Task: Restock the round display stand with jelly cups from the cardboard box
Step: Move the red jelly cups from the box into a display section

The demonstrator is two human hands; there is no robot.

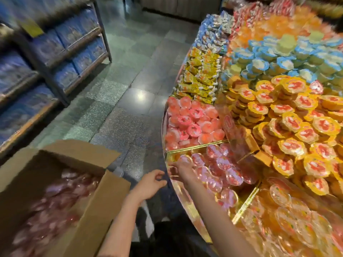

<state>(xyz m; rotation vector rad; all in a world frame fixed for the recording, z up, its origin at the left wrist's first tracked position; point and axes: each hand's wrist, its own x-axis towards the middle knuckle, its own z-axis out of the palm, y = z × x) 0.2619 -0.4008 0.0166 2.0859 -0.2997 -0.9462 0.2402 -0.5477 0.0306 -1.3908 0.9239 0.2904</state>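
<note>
Jelly cups (213, 171) | under right hand (182, 168) fingers | left hand (151, 183) beside stand

bright overhead light | glare on floor (140, 95) | motion-blurred edges, wide-angle bend

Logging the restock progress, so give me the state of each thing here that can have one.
cardboard box: flaps open, pink jelly cups inside.
red jelly cup compartment: partly filled, gap at its near corner.
right hand: reaching into that corner; grip unclear.
left hand: empty, fingers loosely curled, between box and stand.
</note>
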